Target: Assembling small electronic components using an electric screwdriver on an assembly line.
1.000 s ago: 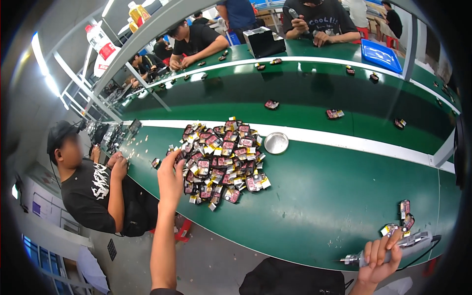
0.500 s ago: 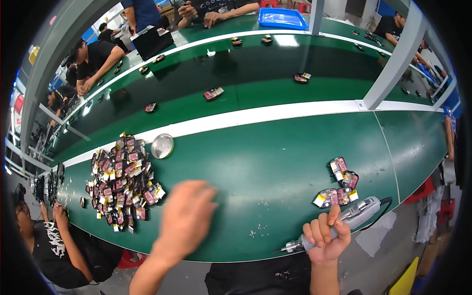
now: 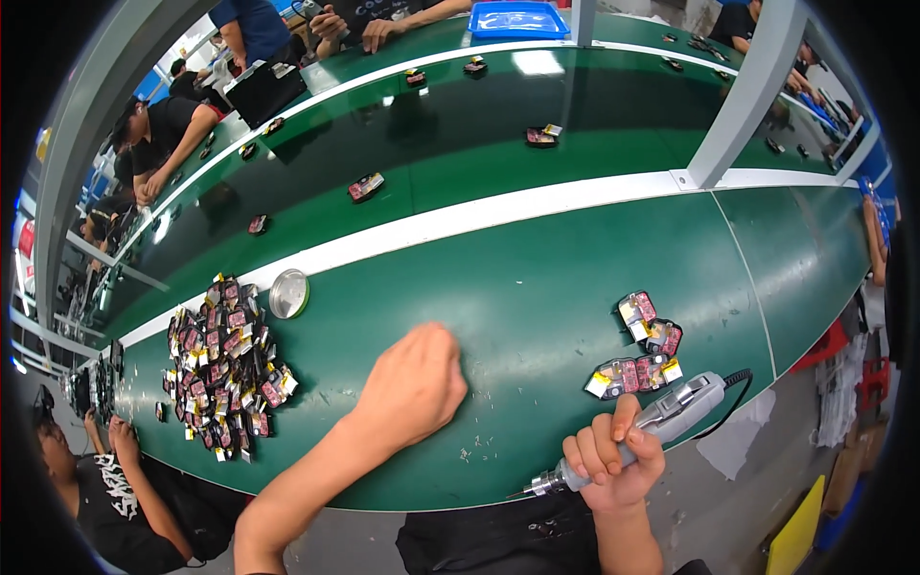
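Observation:
My right hand is wrapped round a grey electric screwdriver. Its bit points left, over the near edge of the green table. Over the table's middle, my left hand is closed with the fingers curled under; whatever they hold, if anything, is hidden. Small pale bits lie scattered just right of that hand. Beyond the screwdriver sits a small group of black-cased devices with reddish boards and yellow-and-white parts. A large heap of similar devices lies to the left.
A round shallow tin stands beside the heap. Behind a white rail, a dark green conveyor belt carries several devices. A grey post rises at the right. Co-workers sit across the belt and at the left; a blue tray is far back.
My left hand has moved right, away from the heap, and its fingers now look curled in. The whole view has shifted somewhat. The right hand keeps its grip on the screwdriver.

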`<state>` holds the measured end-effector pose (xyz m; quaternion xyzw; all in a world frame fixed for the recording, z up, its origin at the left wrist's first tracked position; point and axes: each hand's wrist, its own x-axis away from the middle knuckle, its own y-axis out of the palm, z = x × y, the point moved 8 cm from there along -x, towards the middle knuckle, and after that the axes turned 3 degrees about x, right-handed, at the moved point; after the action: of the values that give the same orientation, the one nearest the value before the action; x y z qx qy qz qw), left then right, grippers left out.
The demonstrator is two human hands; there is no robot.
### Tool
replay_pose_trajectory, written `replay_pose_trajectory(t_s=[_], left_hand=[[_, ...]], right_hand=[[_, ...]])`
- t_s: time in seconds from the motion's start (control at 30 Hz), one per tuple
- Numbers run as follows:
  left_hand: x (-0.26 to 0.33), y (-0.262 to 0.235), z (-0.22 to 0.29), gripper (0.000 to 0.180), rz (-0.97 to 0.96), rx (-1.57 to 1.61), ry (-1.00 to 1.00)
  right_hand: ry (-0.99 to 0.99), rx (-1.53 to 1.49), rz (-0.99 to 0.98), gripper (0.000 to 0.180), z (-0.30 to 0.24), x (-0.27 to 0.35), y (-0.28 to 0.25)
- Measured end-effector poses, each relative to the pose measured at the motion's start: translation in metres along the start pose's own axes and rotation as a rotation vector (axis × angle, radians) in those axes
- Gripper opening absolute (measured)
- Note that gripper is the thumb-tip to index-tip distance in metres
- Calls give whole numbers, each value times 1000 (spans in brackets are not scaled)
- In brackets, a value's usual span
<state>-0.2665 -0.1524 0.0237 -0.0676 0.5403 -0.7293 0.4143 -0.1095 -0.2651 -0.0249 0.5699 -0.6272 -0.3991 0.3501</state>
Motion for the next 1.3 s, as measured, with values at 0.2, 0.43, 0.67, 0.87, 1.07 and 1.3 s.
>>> replay_pose_trajectory(t_s=[0.2, 0.43, 0.67, 0.87, 1.07, 1.3], left_hand=[[14, -7, 7, 17, 20, 81, 6], [5, 11, 35, 23, -40, -233, 315], [-2, 13, 27, 15, -128, -207, 286], [34, -30, 19, 16, 122, 227, 27], [115, -29, 16, 18, 248, 815, -438], [142, -24, 34, 14, 424, 1098, -400]], right_hand=[[7, 11, -1, 11, 2, -5, 3], [-12, 44, 7, 11, 0, -1, 2], [-42, 55, -15, 11, 0, 3, 6], [-46, 66, 2, 11, -3, 3, 2], [-60, 40, 86, 10, 5, -3, 16], [-104, -68, -63, 11, 18, -5, 73]])
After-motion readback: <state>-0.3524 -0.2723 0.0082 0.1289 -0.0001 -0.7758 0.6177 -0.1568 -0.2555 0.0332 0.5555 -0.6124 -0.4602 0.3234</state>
